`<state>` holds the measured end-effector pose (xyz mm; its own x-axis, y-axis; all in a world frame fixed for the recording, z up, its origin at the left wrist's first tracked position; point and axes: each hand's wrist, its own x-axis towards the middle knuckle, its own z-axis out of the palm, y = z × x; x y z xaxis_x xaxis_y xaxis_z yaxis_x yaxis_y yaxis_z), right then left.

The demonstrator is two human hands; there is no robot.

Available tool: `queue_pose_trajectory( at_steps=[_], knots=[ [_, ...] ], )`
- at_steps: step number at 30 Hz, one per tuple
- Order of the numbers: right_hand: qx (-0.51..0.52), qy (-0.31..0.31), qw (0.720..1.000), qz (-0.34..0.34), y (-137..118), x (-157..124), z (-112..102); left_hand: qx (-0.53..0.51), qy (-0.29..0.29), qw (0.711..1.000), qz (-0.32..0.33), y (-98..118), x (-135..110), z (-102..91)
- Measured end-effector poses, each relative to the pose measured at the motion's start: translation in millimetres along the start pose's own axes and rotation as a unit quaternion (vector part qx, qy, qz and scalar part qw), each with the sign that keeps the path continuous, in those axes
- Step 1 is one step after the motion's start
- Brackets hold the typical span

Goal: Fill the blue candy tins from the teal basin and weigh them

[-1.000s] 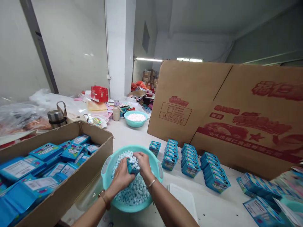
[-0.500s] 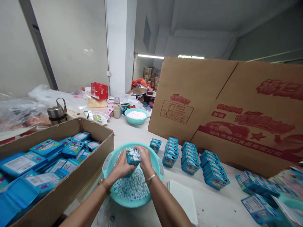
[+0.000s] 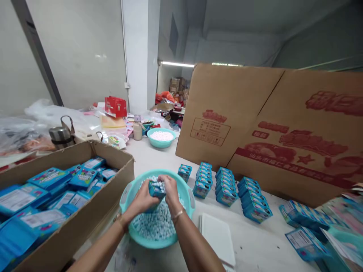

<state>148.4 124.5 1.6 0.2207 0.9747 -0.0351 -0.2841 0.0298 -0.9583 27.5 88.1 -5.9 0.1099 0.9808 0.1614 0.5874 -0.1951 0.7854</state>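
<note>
Over a turquoise basin (image 3: 124, 198) of pale blue candies (image 3: 159, 224), I hold a small blue candy box (image 3: 157, 191), its open top heaped with candies. My left hand (image 3: 144, 196) grips the box from the left, fingers wrapped around its side. My right hand (image 3: 169, 187) is closed at the box's right upper edge, its curled fingers against the rim and the candies on top; the thumb is mostly hidden. The box hangs tilted above the candy heap.
At left stands a carton (image 3: 93, 192) of blue boxes (image 3: 51, 178). Rows of filled boxes (image 3: 227, 187) line the table beside a large cardboard panel (image 3: 215, 109). A white scale-like slab (image 3: 217, 238) lies right of the basin. Behind is another basin (image 3: 161, 141) of pale candies.
The view has shifted slightly, so everything sits a little further left and up. Both hands stay at the candy box, with the right fingers slightly further over its top.
</note>
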Motion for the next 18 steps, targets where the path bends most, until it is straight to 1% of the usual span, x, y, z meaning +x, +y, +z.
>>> queue_pose_trajectory(
  at_steps=[8, 11, 15, 18],
  knots=[
    [0.015, 0.001, 1.000, 0.007, 5, 3, -6, -0.006, -0.012, 1.000, 0.019, 5, 0, -0.6],
    [0.015, -0.007, 1.000, 0.013, 4, 4, -6, -0.020, -0.019, 0.999, 0.020, 6, -2, -0.5],
    [0.004, -0.041, 0.999, 0.020, 1, -4, -1, -0.045, -0.023, 0.999, 0.012, 5, -6, 1.1],
    [-0.004, -0.086, 0.996, 0.027, -9, -8, -6, -0.072, -0.017, 0.997, 0.000, 7, -11, -4.3]
  ],
)
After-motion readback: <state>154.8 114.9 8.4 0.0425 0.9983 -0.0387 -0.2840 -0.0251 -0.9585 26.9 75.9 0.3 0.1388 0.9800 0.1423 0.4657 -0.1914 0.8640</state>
